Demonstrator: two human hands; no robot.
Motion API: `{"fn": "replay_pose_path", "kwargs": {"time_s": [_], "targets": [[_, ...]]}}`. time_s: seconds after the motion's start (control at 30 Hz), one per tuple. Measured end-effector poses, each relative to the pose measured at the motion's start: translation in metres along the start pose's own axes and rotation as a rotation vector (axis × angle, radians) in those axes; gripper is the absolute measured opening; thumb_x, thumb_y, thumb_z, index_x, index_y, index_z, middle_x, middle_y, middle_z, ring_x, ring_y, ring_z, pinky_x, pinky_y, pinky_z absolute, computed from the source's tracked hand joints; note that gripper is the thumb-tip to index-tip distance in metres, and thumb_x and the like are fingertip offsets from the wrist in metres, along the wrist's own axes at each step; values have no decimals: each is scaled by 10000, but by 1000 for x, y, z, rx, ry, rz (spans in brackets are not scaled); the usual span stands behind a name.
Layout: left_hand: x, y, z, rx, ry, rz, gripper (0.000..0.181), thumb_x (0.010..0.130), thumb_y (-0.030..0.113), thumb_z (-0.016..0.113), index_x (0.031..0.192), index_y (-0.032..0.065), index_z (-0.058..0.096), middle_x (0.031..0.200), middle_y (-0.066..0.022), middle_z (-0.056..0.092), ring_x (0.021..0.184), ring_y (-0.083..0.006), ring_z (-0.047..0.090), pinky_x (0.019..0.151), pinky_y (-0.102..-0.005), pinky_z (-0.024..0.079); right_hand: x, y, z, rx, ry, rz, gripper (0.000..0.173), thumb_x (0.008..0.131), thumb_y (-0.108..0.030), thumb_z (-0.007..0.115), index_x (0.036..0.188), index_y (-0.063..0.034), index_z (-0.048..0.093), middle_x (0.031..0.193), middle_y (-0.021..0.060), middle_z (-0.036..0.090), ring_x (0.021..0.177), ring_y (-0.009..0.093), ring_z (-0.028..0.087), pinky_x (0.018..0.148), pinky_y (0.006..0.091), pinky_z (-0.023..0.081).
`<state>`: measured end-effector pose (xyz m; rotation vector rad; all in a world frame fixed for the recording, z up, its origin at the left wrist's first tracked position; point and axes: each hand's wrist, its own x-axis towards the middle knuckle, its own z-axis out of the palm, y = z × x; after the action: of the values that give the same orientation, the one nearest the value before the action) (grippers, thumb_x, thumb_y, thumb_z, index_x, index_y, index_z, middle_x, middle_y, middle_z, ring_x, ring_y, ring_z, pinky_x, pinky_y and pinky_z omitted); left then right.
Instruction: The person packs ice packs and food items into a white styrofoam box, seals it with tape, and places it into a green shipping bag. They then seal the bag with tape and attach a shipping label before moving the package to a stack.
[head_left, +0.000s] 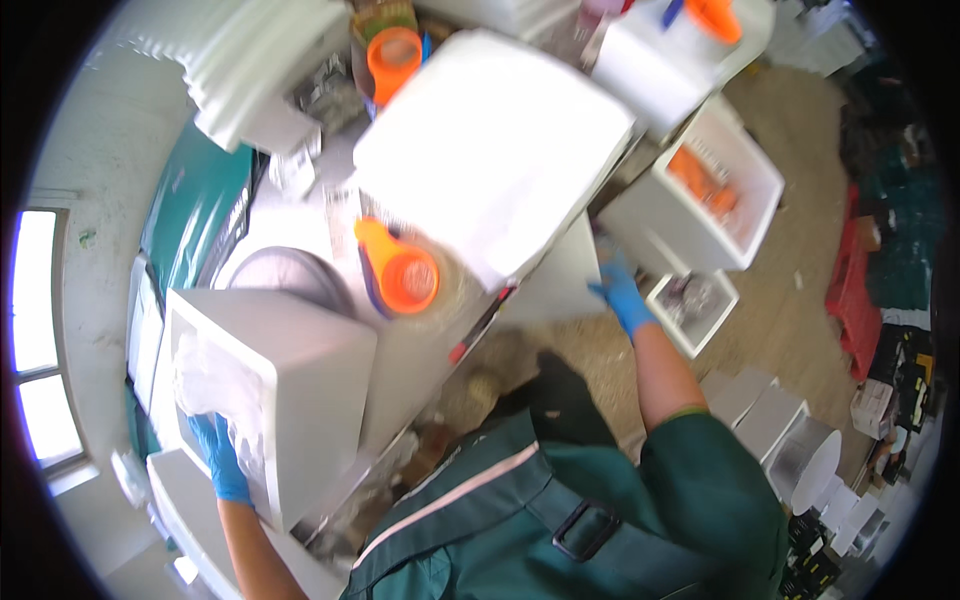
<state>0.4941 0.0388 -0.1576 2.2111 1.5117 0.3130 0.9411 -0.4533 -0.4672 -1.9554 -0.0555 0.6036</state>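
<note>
My left hand (220, 457), in a blue glove, reaches into the opening of a white foam box (322, 390) on the table at the left. White, crumpled plastic-like material (217, 375) lies inside, by the fingers; whether they grip it is unclear. My right hand (621, 294), gloved in blue too, is beyond the table's edge at a pale panel (559, 277), its fingertips blurred. Just right of it is a small white box (694, 311) with crumpled clear and dark material. An orange tape dispenser or scoop-like tool (405, 277) lies on the table between my hands.
A big white foam lid or box (495, 142) covers the table's far part. Another orange tool (394, 60) stands behind it. A foam box with orange items (720, 187) is at the right. A red-and-black cutter (480, 330) lies along the table's edge. A red pallet (855, 292) is on the floor.
</note>
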Motion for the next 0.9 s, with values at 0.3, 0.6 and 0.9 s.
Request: {"fn": "replay_pose_path", "kwargs": {"time_s": [0.3, 0.6, 0.9], "targets": [[-26, 96, 2, 131, -20, 223, 611, 905, 362, 512, 1441, 197, 270, 1506, -177, 147, 1399, -357, 54, 1113, -471, 73, -116, -212, -247, -539, -214, -47, 372, 692, -121, 701, 1032, -26, 584, 998, 103, 615, 907, 217, 576, 844, 329, 452], [-34, 95, -7, 144, 2, 285, 635, 874, 386, 548, 1425, 202, 292, 1471, -231, 191, 1372, -423, 110, 1092, -503, 138, -131, -377, 10, 681, -684, -418, 477, 862, -112, 515, 1322, -37, 415, 1213, 106, 537, 1030, 172, 574, 904, 280, 459], [-26, 17, 10, 315, 192, 503, 486, 895, 354, 515, 1268, 46, 465, 1225, -171, 522, 1098, -307, 510, 926, -391, 404, -227, -436, 220, -706, -211, -1193, 393, 821, -132, 448, 1198, -59, 534, 917, 177, 600, 872, 327, 591, 741, 427, 498]]}}
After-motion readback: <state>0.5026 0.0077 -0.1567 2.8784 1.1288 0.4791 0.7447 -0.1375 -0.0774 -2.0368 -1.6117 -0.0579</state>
